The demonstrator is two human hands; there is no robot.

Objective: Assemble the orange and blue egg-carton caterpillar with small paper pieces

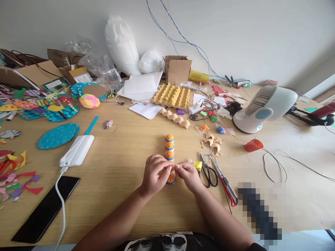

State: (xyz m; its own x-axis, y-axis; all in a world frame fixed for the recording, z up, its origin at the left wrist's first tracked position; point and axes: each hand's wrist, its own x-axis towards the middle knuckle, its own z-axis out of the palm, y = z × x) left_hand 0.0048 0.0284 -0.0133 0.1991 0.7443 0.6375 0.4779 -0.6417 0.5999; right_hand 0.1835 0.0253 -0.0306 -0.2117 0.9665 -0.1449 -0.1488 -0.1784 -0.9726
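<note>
An orange-and-blue egg-carton caterpillar (169,146) lies on the table straight in front of me, its row of humps running away from me. Two small yellow dots show on its nearest hump. Over its near part, my left hand (156,175) is closed in a pinch, thumb against fingers. My right hand (188,176) pinches right beside it, the fingertips of both almost meeting. Whatever sits between the fingertips is too small to name. Just right of my right hand are a yellow wrapper (198,165) and black-handled scissors (208,172).
A red utility knife (227,190) lies right of the scissors. Cut carton pieces (213,142) and a yellow egg tray (171,96) are farther back. A white fan (261,108) stands at right. At left are a power bank (78,150), a black phone (45,209) and paper scraps (22,184).
</note>
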